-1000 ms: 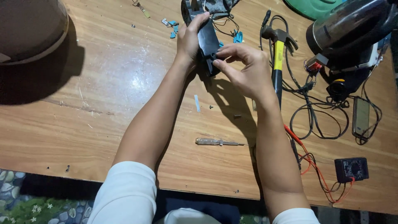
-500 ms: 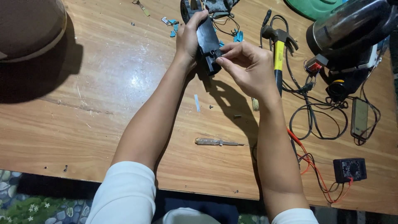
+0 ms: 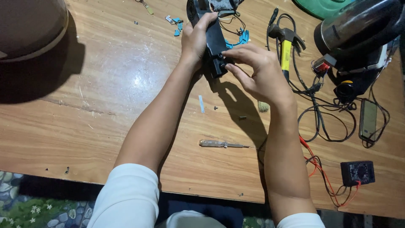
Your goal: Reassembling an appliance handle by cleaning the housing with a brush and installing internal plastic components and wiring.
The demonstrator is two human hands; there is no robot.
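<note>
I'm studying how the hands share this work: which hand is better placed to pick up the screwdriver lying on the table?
Probably the right hand: only its fingertips touch the black housing, while the left hand grips and steadies it. The screwdriver lies between both forearms.

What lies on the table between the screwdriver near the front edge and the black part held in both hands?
In the head view, between the screwdriver and the black part lie a small pale strip, a tiny dark screw-like bit and otherwise bare wooden table.

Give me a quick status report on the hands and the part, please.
Left hand grips black plastic housing upright on wooden table. Right hand fingertips pinch at its lower end. Screwdriver and hammer lie apart, nothing blocking.
</note>
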